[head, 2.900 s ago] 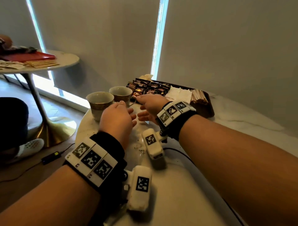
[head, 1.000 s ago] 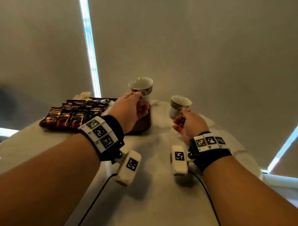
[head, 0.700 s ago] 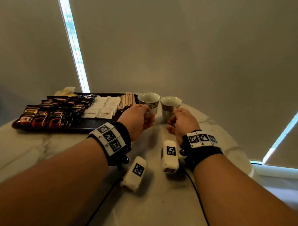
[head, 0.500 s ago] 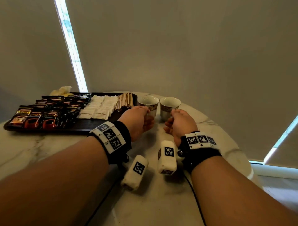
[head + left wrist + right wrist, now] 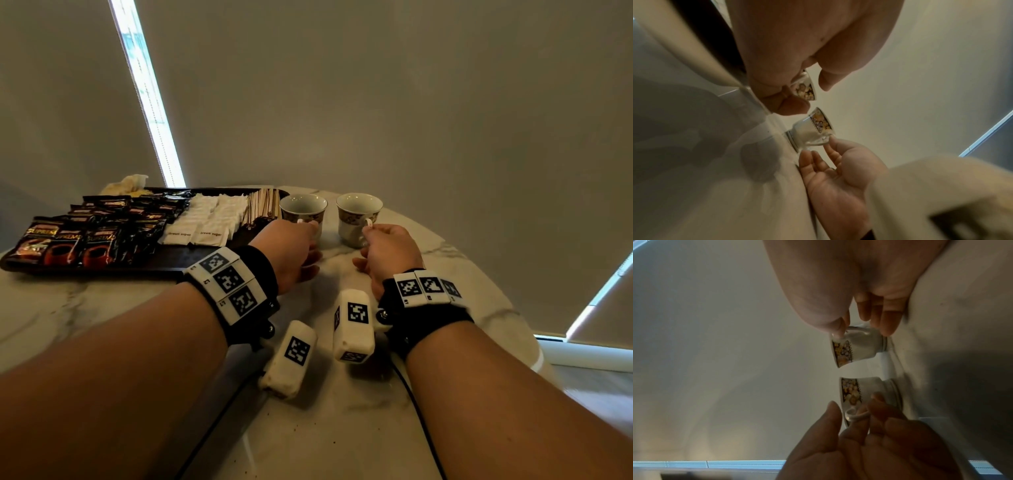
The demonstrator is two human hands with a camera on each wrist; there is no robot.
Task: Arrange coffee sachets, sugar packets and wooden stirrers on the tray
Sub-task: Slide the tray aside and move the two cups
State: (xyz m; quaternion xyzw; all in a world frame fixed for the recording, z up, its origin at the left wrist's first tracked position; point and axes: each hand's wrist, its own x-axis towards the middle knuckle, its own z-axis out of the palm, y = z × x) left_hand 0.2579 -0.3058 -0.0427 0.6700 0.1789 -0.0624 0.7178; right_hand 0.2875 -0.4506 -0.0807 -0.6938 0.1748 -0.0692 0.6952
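A dark tray [image 5: 164, 263] on the left of the marble table holds rows of coffee sachets [image 5: 85, 236], white sugar packets [image 5: 209, 222] and a bundle of wooden stirrers [image 5: 263, 207]. Just right of the tray stand two patterned cups. My left hand [image 5: 305, 228] has its fingers curled at the handle of the left cup [image 5: 301, 209] [image 5: 869, 391]. My right hand [image 5: 370, 233] pinches the handle of the right cup [image 5: 356, 212] [image 5: 857, 345] between thumb and fingers. Both cups rest upright on the table, a small gap between them.
A crumpled tissue [image 5: 126, 183] lies behind the tray's far left corner. The round table [image 5: 342, 428] curves away at the right, close behind the cups. A black cable [image 5: 421, 411] runs under my right forearm. Grey blinds hang behind.
Both hands carried the cups from the tray's other end, lowered them and set them on the table beside the stirrers. The cups now stand still with the hands at their handles.
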